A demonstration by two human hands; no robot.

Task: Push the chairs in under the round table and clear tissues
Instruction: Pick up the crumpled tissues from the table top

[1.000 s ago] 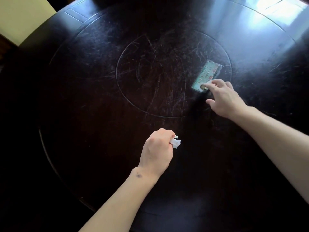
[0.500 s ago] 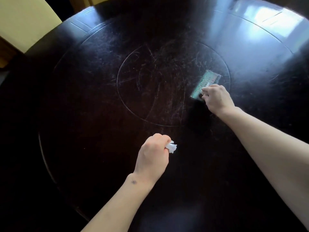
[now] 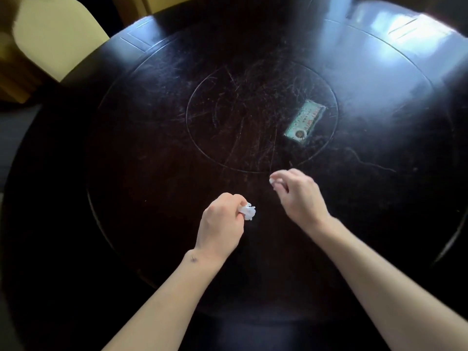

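Dark, scratched round worktop (image 3: 152,173), glare patch far right, pale chair back (image 3: 55,34) off far left edge. Left hand (image 3: 220,226) fingers clenched round crumpled white tissue (image 3: 247,212), wad poking out past fingertips. Right hand (image 3: 298,196) fingers curled, pinching small white scrap (image 3: 274,180) at tips, looks like tissue bit. Greenish flat packet (image 3: 305,121) lying beyond right fingers, well apart.
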